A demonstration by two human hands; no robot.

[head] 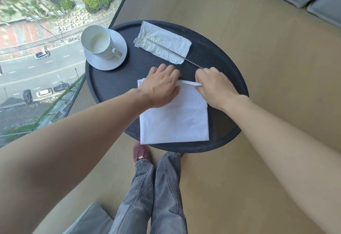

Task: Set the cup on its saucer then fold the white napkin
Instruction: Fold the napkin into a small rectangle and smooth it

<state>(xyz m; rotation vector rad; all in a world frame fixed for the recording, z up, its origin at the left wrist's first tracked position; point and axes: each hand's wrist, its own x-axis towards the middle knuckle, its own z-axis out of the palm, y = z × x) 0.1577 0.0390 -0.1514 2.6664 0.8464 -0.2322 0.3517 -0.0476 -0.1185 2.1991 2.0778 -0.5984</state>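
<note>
The far edge of the white napkin [175, 119] is pinched between the thumb and fingers of the right hand [215, 88]; the left hand [160, 86] is laid flat on the cloth, fingers apparently spread and gripping nothing. The napkin lies on the round black table [103, 89], near side. The cup [97, 42] is seated on its saucer [118, 49]. For a clean fold, edges should be aligned before the crease is pressed.

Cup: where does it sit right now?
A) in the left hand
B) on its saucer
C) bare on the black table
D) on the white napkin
B: the cup stands upright on its saucer, while both hands work the white napkin.
</note>
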